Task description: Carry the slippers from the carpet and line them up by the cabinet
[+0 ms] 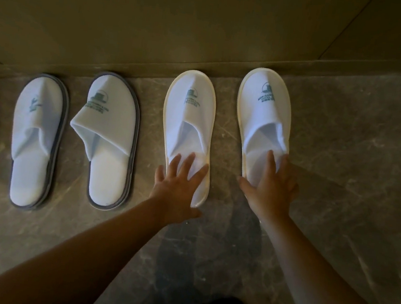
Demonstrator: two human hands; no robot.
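1. my left hand (pixel 178 186) lies with fingers (pixel 188 161) spread flat on the left cream-edged slipper (pixel 190 115), gripping nothing.
2. my right hand (pixel 271 187) rests likewise on the right cream-edged slipper (pixel 265 104).
3. both slippers point lengthwise away from me, toes at the cabinet (pixel 159 22) base.

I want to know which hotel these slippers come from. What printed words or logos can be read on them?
No text is readable.
Cream-trimmed slipper under the right hand: teal logo with lettering, too blurred.
Cream-trimmed slipper under the left hand: same, too blurred.
Two grey-trimmed slippers: same logo, too blurred.
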